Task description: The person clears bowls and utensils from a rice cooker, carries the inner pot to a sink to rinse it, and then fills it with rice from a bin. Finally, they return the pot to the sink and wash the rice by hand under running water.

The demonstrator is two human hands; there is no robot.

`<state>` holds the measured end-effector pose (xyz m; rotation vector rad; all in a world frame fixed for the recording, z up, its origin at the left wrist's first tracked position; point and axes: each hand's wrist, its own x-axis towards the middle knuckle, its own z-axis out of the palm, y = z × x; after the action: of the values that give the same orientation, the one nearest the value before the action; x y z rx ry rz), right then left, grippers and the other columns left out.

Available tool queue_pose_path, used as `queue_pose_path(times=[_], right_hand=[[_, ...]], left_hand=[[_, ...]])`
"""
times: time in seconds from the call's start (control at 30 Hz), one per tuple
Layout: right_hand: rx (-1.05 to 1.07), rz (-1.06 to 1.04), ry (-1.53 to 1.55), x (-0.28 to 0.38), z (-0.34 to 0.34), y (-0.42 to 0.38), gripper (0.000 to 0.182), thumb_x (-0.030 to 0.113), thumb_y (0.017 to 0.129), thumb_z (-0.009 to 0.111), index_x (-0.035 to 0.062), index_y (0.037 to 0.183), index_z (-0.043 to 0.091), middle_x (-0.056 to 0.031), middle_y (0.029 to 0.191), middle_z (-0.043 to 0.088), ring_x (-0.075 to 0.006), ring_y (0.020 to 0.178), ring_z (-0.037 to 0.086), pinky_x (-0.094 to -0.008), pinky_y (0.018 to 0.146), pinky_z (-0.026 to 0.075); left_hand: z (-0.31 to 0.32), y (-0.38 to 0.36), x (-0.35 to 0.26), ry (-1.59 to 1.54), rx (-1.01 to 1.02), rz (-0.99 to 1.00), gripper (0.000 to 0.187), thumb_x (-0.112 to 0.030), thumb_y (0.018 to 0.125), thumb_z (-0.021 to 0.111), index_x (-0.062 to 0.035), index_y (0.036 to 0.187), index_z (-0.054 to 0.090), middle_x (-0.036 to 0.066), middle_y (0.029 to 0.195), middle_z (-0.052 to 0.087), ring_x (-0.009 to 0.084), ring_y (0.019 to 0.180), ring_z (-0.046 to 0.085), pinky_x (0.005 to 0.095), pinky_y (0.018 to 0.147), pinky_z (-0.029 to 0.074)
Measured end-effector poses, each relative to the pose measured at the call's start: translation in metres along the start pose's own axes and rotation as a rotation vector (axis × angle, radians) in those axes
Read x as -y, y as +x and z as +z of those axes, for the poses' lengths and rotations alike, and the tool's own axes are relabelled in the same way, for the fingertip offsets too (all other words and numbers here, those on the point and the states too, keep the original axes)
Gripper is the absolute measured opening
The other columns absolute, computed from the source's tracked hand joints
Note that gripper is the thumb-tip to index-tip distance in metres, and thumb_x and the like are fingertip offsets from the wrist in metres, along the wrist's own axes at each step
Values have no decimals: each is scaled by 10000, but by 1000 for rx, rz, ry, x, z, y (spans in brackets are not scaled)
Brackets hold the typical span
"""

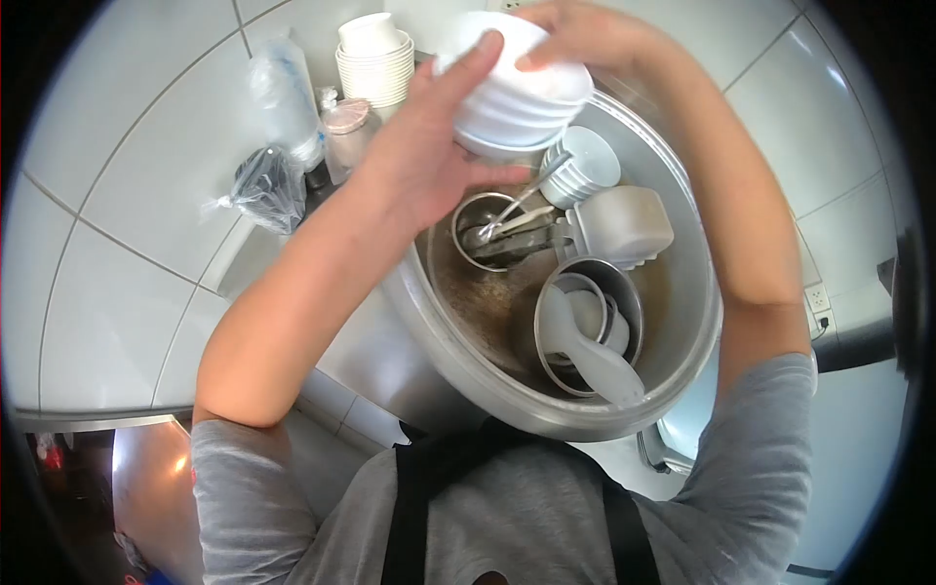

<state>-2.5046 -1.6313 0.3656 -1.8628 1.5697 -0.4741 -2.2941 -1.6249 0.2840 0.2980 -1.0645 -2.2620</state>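
- White bowls [531, 112], stacked, gripped by left hand [426, 161] and right hand [595, 39]
- Steel counter [375, 356] left of large metal pot [458, 375]
- Tiled wall [166, 195] at left

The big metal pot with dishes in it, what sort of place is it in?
Probably a kitchen, maybe one that feeds lots of people. You can see that big metal pot, the stacked white bowls and a tiled wall.
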Motion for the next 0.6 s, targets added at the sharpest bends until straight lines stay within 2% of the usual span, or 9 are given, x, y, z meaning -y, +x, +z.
queue_pose_path(times=[0.07, 0.1, 0.2, 0.3, 0.37, 0.43, 0.5, 0.53, 0.6], right_hand=[[29, 2, -214, 58, 0, -21, 348, 102, 833, 565, 20, 1171, 553, -118, 909, 633, -168, 737, 608, -274, 651, 520], [-45, 68, -64, 63, 0, -21, 272, 75, 809, 564, -44, 1053, 579, -138, 892, 634, -196, 744, 625, -295, 626, 544], [-118, 155, 278, 11, -33, -35, 400, 323, 892, 532, 8, 1136, 559, -98, 949, 622, -178, 799, 613, -302, 734, 515], [-199, 582, -165, -91, -17, -55, 547, 505, 910, 437, -19, 900, 594, -126, 722, 610, -205, 571, 608, -314, 539, 522], [-15, 929, -271, -141, 11, -63, 518, 466, 904, 471, -28, 893, 627, -162, 839, 640, -228, 668, 636, -322, 619, 526], [-67, 765, -552, -187, 34, -70, 470, 333, 845, 587, -27, 1146, 556, -168, 958, 644, -262, 830, 636, -351, 737, 503], [-256, 728, 154, -185, 38, -82, 447, 288, 814, 639, -20, 1131, 567, -151, 996, 639, -258, 933, 608, -383, 813, 481], [-148, 651, 382, -243, 23, -72, 423, 219, 785, 680, -16, 1119, 571, -132, 1036, 626, -250, 954, 599, -395, 824, 480], [-107, 625, 548, -235, 22, -69, 437, 131, 749, 703, -6, 1135, 553, -116, 1062, 608, -238, 951, 593, -388, 824, 480]], left_hand=[[3, 2, -4, -39, 74, 123, 811, -349, 732, 718, -75, 1350, 270, 187, 1324, 384, 363, 1212, 407, 618, 890, 384], [3, -1, -7, -88, 38, 157, 569, -278, 766, 678, -55, 1213, 405, 159, 1216, 492, 364, 1163, 454, 631, 922, 357], [3, -21, -18, -245, 14, 243, 514, -201, 786, 626, -46, 1223, 402, 159, 1234, 478, 365, 1172, 446, 635, 949, 330], [-13, -59, -35, -290, 65, 314, 605, -149, 800, 572, -23, 1327, 302, 181, 1338, 376, 368, 1263, 334, 637, 1018, 242], [-23, -96, -45, -288, 6, 397, 605, -145, 800, 557, -16, 1333, 301, 185, 1332, 387, 386, 1233, 371, 661, 997, 258], [-35, -139, -50, -240, -116, 442, 607, -137, 794, 543, -13, 1337, 302, 191, 1327, 395, 398, 1205, 410, 670, 968, 302], [-45, -179, -51, -152, -259, 461, 632, -115, 777, 544, -18, 1346, 286, 201, 1344, 372, 397, 1229, 387, 649, 956, 338], [-48, -193, -48, -119, -331, 450, 638, -114, 764, 547, -17, 1341, 295, 201, 1333, 385, 396, 1209, 409, 644, 936, 362], [-59, -233, -36, -51, -516, 447, 650, -112, 736, 553, -15, 1332, 311, 200, 1310, 409, 394, 1169, 452, 634, 896, 410]])
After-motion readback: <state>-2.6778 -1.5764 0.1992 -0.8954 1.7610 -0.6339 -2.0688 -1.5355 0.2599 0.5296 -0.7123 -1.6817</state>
